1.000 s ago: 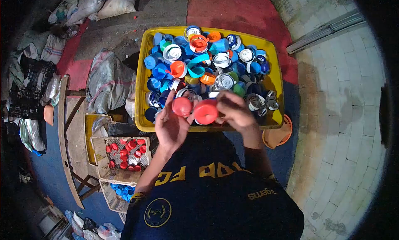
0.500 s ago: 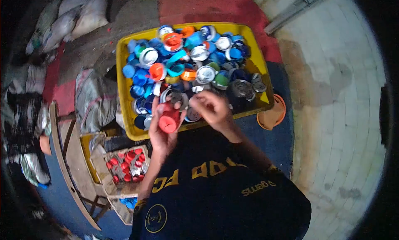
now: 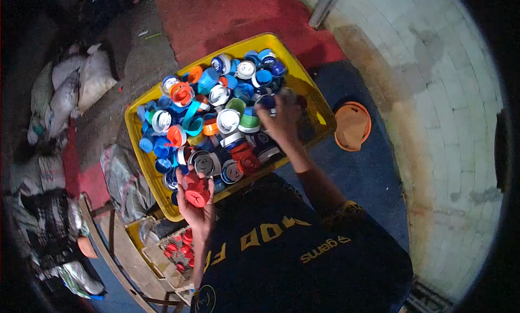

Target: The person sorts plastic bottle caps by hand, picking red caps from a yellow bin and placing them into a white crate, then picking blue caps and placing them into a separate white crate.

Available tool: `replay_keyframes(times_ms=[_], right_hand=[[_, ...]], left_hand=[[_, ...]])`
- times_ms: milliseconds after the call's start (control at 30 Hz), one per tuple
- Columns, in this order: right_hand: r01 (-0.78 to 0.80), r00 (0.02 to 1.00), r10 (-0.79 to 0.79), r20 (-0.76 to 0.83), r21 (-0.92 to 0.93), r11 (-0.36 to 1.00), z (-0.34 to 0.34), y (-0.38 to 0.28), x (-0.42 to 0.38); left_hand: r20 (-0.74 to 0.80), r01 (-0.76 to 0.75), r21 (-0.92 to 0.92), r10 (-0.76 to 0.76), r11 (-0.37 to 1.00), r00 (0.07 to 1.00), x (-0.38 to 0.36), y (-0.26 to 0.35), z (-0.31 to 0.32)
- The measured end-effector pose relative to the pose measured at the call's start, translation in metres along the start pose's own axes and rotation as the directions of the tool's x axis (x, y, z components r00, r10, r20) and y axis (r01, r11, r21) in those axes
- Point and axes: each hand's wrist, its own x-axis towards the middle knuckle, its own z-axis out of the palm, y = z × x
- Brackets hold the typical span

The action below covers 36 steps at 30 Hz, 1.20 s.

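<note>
My left hand is wrapped round red plastic caps at the near edge of a yellow tray. My right hand reaches over the right part of the pile, somewhat blurred, its fingers apart and pointing down among dark caps. Mixed plastic caps fill the tray: blue ones, a white one, a green one and an orange one. More red caps lie in the pile between my two hands.
Below left, a crate holds several red caps. A wooden frame stands beside it. An orange container sits right of the tray, near the pale wall. Sacks lie at far left.
The view has turned, so the tray appears tilted. My right hand has moved away from my left hand, over the tray's right side. My left hand still holds red caps.
</note>
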Motion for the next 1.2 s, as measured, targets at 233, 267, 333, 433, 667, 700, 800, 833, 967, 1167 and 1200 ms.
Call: replay_keyframes(times_ms=[233,267,333,433,667,700,800,833,967,1167,1200], right_hand=[[0.288,0.956,-0.272,-0.109,0.167,0.943,0.043,-0.078,0.009],[0.304,0.945,-0.326,0.009,0.336,0.891,0.038,-0.078,0.012],[0.440,0.898,-0.421,-0.126,0.282,0.853,0.040,-0.087,0.010],[0.472,0.882,-0.432,-0.190,0.374,0.798,0.025,-0.085,0.012],[0.156,0.970,-0.148,-0.192,0.030,0.987,-0.039,0.047,0.011],[0.060,0.995,-0.062,-0.076,-0.027,0.998,-0.039,0.072,0.009],[-0.005,0.990,0.032,0.140,-0.191,0.982,-0.050,0.094,0.012],[0.009,0.980,0.038,0.193,-0.238,0.971,-0.051,0.094,0.012],[-0.059,0.969,0.140,0.202,-0.360,0.931,-0.047,0.086,0.019],[-0.076,0.996,0.083,0.043,-0.146,0.986,-0.079,0.059,0.012],[-0.072,0.997,0.072,-0.016,-0.063,0.995,-0.084,0.052,0.009]], left_hand=[[0.095,-0.022,-0.040,0.026,0.999,0.995,0.014,-0.004,0.017],[0.077,-0.025,-0.037,0.028,0.999,0.997,0.015,-0.004,0.019],[0.069,-0.037,-0.008,0.037,0.999,0.997,0.015,-0.005,0.021],[0.049,-0.060,0.036,0.058,0.998,0.997,0.014,-0.009,0.030],[0.019,-0.024,0.024,0.023,0.999,1.000,0.005,-0.017,0.027],[0.015,-0.015,0.004,0.014,1.000,1.000,0.005,-0.017,0.026],[-0.001,-0.033,0.009,0.033,0.999,0.999,0.006,-0.014,0.025],[0.004,-0.034,0.006,0.034,0.999,0.999,0.006,-0.012,0.026],[0.012,-0.025,0.007,0.025,1.000,1.000,0.010,-0.010,0.029],[0.012,0.037,0.032,-0.037,0.999,0.999,0.013,-0.018,0.031],[0.002,0.046,0.038,-0.046,0.998,0.999,0.013,-0.019,0.034]])
